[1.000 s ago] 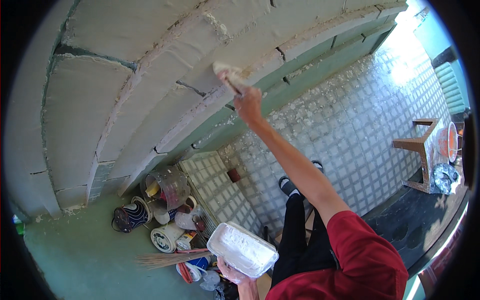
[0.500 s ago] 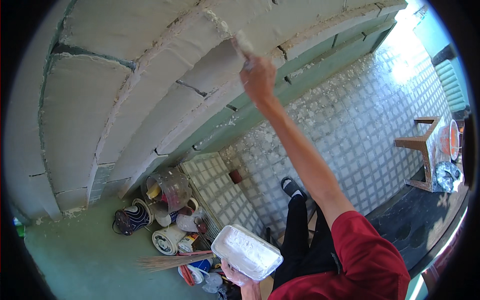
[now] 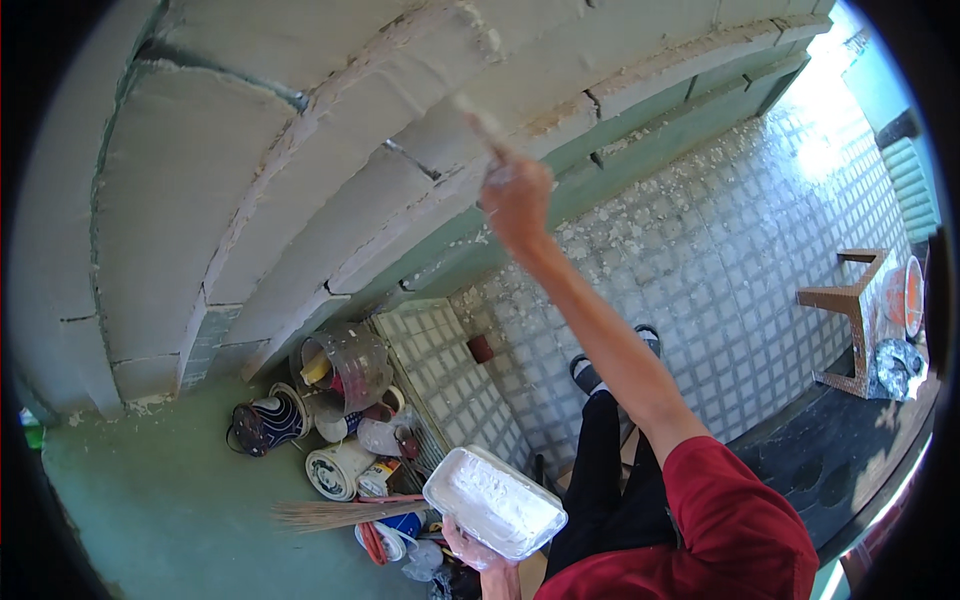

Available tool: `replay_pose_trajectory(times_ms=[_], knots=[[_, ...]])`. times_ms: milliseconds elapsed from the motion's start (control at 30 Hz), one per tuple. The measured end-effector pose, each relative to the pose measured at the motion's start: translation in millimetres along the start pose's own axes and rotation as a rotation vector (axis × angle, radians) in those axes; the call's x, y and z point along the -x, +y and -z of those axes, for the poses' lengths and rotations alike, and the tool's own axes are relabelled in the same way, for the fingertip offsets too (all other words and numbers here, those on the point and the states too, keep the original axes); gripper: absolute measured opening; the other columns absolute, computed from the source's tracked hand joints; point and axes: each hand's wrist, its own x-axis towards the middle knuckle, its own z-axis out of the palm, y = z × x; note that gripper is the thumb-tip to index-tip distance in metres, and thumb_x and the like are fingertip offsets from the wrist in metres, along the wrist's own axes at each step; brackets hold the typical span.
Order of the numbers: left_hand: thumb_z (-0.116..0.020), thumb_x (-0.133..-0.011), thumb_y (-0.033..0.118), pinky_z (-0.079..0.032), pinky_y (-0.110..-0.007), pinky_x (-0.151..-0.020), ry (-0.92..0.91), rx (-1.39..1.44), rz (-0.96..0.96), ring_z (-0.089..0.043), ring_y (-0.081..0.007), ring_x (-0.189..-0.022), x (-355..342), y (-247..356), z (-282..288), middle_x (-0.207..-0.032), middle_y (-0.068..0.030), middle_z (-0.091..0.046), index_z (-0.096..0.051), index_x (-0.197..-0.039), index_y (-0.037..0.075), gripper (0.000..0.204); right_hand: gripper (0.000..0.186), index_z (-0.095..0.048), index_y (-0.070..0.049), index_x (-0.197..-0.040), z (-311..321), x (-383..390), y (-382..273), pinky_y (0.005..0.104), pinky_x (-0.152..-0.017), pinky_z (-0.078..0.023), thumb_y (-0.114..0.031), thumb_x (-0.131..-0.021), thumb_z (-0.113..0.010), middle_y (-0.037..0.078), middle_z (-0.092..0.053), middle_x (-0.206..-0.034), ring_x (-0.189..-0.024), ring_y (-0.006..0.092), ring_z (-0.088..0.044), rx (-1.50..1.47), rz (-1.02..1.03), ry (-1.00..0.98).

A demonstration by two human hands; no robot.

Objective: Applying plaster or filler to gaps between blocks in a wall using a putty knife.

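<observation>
My left hand is closed on the near left end of a rectangular plastic tub, its fingers smeared white. White paste lies inside the tub. Out ahead, my right hand is raised at the block-patterned wall, fingers curled and the index finger stretched forward. A blurred whitish tip shows beyond that finger, close to the wall. What the right hand grips is too smeared by motion to make out. Rough pale seams and dark gaps run between the wall's panels.
Buckets, a clear basin and a straw broom crowd the lower left by a tiled step. A brown stool and an orange-lined bucket stand right. White flecks dot the tiled floor.
My right hand has drawn back slightly and lower along the wall, its tip now blurred. The view has shifted a little. My left hand still holds the tub in the same place.
</observation>
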Motion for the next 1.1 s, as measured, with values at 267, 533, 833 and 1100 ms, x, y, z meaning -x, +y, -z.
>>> replay_pose_trajectory(times_ms=[267, 533, 833, 1100], knots=[[-0.044, -0.088, 0.052, -0.049, -0.044, -0.091, 0.073, 0.04, 0.014, -0.056, -0.0299, -0.111, -3.6, 6.9, 18.5, -0.129, -0.0101, -0.053, -0.042, -0.136, 0.009, 0.065, 0.058, -0.06, -0.019, -0.124, -30.6, -0.9, -16.2, 0.0445, -0.067, -0.05, 0.001, -0.07, -0.06, 0.015, -0.067, -0.084, -0.076, 0.0364, -0.064, 0.157, 0.149, -0.019], [-0.045, -0.088, 0.052, -0.048, -0.045, -0.093, 0.071, 0.042, -0.026, -0.055, -0.0311, -0.113, -9.1, 13.1, 23.1, -0.131, -0.0102, -0.052, -0.041, -0.137, 0.009, 0.066, 0.056, -0.061, -0.013, -0.125, -40.9, 33.9, -5.4, 0.0381, -0.07, -0.052, 0.003, -0.071, -0.058, 0.014, -0.07, -0.094, -0.084, 0.0322, -0.068, -0.104, 0.225, -0.084], [-0.046, -0.087, 0.053, -0.047, -0.046, -0.094, 0.049, 0.055, -0.036, -0.054, -0.0315, -0.115, -8.8, 19.0, 12.4, -0.132, -0.0104, -0.051, -0.04, -0.138, 0.009, 0.068, 0.019, -0.049, -0.008, -0.069, -50.8, 22.6, 23.5, 0.0254, -0.047, -0.04, 0.01, -0.071, -0.054, -0.002, -0.048, -0.066, -0.051, 0.0076, -0.044, -1.08, -0.748, 0.347], [-0.046, -0.087, 0.052, -0.047, -0.046, -0.095, 0.051, 0.057, -0.037, -0.054, -0.031, -0.115, -8.5, 24.2, 3.4, -0.133, -0.0099, -0.051, -0.041, -0.138, 0.01, 0.067, 0.009, -0.054, -0.006, -0.071, -85.3, 5.3, -4.7, 0.0269, -0.049, -0.038, 0.001, -0.071, -0.06, -0.001, -0.052, -0.067, -0.056, 0.0087, -0.048, -1.095, -0.692, 0.267]])
